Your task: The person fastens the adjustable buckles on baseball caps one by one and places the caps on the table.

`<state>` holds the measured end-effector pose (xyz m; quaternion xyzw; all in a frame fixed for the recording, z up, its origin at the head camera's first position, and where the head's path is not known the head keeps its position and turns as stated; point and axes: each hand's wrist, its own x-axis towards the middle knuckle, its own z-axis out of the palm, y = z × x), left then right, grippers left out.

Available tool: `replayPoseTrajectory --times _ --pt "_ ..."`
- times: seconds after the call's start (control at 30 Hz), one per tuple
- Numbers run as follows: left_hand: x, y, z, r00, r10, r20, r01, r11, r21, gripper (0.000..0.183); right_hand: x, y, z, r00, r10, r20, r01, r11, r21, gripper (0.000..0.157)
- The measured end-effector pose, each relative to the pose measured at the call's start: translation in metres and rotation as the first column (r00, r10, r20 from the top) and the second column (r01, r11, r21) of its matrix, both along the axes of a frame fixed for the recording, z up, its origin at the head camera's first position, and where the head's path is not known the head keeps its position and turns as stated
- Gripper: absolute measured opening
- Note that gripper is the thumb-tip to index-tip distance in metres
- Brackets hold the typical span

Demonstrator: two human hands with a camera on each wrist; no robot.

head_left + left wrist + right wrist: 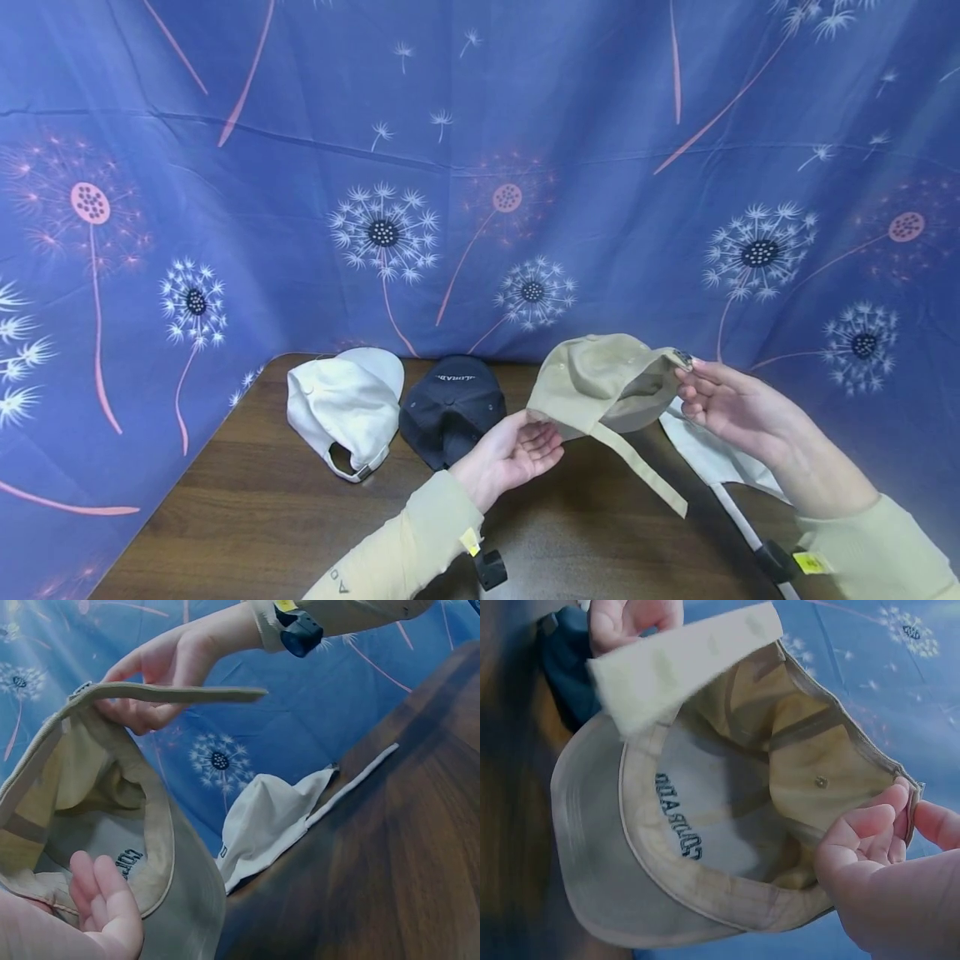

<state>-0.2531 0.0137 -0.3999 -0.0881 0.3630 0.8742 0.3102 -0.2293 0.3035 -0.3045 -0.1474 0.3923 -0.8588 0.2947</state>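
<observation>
A beige baseball cap (581,375) is held above the table between both hands, its back strap (641,468) unfastened and hanging loose. My left hand (513,454) grips the cap's edge on the left, with the thumb partly hidden by the cap. At the other side, my right hand (877,877) pinches the buckle end of the rear opening between thumb and fingers. The right wrist view looks into the crown, where dark stitched letters (676,817) show in reverse on the inside. The brim (585,847) points away from me.
On the brown table (247,492), a white cap (337,408) lies at the left with its strap closed. Beside it sits a black cap (457,400) with pale lettering. Another white cap (266,821), strap undone, lies under my right forearm. A blue dandelion-print cloth (300,208) hangs behind.
</observation>
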Motion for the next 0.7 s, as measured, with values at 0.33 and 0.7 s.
replayPoseTrajectory --times 0.33,0.7 --pt "0.009 -0.013 -0.006 0.998 -0.052 -0.026 0.05 0.997 -0.051 0.018 0.009 -0.015 -0.001 1.0 -0.008 -0.001 0.008 0.995 -0.095 0.048" --pt "0.022 -0.023 0.008 0.99 -0.011 -0.14 -0.003 0.995 -0.097 0.02 0.009 -0.027 -0.005 0.999 -0.031 -0.026 0.028 0.995 -0.098 0.046"
